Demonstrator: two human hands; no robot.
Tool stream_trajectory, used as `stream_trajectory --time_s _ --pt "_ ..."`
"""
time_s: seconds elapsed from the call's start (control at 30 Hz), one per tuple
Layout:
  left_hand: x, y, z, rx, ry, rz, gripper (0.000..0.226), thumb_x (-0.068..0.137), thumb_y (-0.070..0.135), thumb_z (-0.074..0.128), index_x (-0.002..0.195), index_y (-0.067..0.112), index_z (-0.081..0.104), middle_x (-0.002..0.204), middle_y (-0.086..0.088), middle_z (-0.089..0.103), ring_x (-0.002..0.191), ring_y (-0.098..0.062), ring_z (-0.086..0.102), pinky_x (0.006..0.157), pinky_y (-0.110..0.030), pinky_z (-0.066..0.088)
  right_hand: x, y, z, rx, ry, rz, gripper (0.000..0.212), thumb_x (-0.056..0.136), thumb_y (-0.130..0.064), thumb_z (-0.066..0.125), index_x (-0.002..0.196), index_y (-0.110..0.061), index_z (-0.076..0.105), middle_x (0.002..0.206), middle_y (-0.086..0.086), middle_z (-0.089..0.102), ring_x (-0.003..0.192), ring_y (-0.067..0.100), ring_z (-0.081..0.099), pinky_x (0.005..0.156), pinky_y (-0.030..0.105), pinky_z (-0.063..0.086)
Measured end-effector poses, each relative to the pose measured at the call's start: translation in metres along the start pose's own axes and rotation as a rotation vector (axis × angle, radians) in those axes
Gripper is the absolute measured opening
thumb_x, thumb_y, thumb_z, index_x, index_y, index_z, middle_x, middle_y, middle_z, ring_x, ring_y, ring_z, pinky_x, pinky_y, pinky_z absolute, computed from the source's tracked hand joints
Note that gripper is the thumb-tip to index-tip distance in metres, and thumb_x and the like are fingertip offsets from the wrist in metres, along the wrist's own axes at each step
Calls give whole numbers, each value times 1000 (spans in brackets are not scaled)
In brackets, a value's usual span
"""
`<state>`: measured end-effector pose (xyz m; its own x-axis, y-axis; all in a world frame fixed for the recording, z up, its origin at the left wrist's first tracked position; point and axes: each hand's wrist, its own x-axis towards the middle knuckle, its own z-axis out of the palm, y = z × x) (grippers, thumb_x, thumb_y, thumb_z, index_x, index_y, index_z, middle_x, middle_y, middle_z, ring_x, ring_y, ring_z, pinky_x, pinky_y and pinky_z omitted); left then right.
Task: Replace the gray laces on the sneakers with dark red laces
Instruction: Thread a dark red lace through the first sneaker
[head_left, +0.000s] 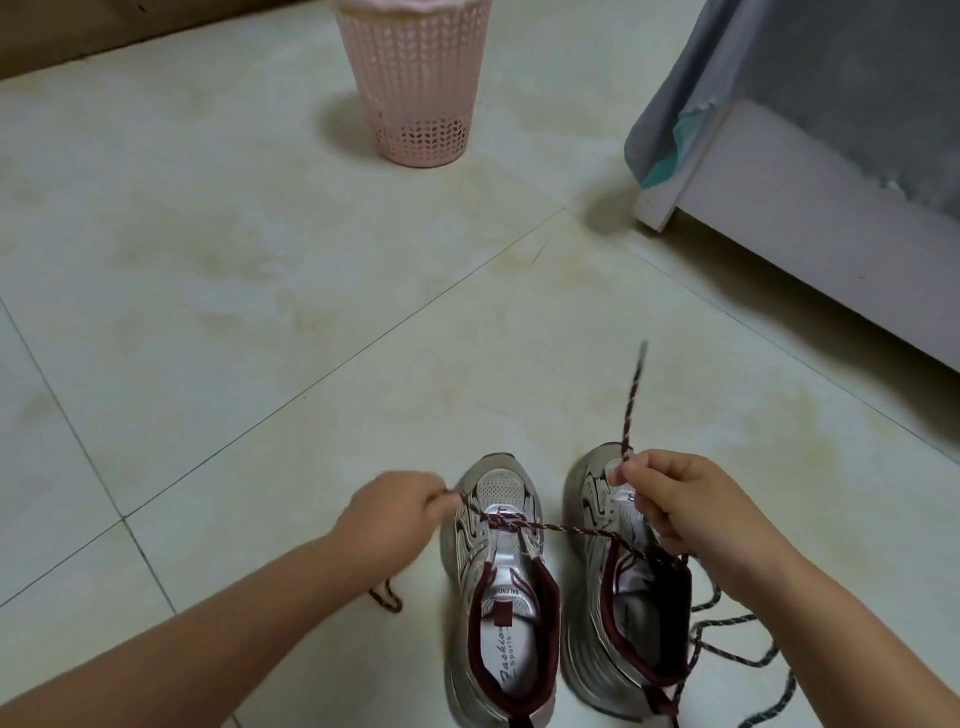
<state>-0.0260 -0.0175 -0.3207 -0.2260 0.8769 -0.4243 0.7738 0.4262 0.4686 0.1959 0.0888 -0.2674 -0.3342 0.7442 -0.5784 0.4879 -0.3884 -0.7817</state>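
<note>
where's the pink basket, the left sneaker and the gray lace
pink basket (415, 93), head view, on its lattice wall
left sneaker (501, 491), head view, on its mesh toe
gray lace (727, 621), head view, on a loose loop

Tiled floor (sneakers, basket)

Two silver-grey sneakers with dark red collars, side by side on floor, toes pointing away. Dark red lace crossing left sneaker's lower eyelets, ends pulled out both sides. Gray lace loose, beside right sneaker.
</note>
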Motion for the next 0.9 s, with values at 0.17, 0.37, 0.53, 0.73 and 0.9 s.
stream_trajectory --time_s 0.17,0.37,0.53,0.73,0.9 --pt "5 19 23 99 194 -3 26 92 38 44 109 21 52 110 0 49 106 -19 47 89 -32 39 8 11 15 -78 41 -40 28 94 -6 46 73 0 62 51 0 50 34 7 31 36 16 27" --pt "-2 28 61 137 40 191 31 82 5 47 109 18 48 122 -2 36 110 -18 35 81 -23 34 18 12 25 -63 121 -65 21 91 -3 43 85 -4 63 50 -4 40 30 3 31 34 11 24" --pt "-5 9 59 57 14 116 24 83 4 43 101 13 56 119 -3 39 101 -17 44 80 -23 37 19 16 34 -196 60 -127 31 93 -15 48 66 -13 62 48 -4 38 38 4 31 43 17 27" --pt "-11 2 22 -67 34 -38 16 85 24 51 95 30 61 96 5 41 97 -13 46 89 -28 42 12 24 48 -279 -110 -105 29 94 -6 43 80 -24 61 56 -2 56 36 2 35 43 14 30" --pt "-6 34 -10 -868 -96 -54 17 91 27 53 93 20 68 63 9 56 60 -4 52 62 -18 43 11 23 61 -435 -179 -164 25 93 -10 48 76 -23 61 60 -4 60 39 1 41 49 15 33"
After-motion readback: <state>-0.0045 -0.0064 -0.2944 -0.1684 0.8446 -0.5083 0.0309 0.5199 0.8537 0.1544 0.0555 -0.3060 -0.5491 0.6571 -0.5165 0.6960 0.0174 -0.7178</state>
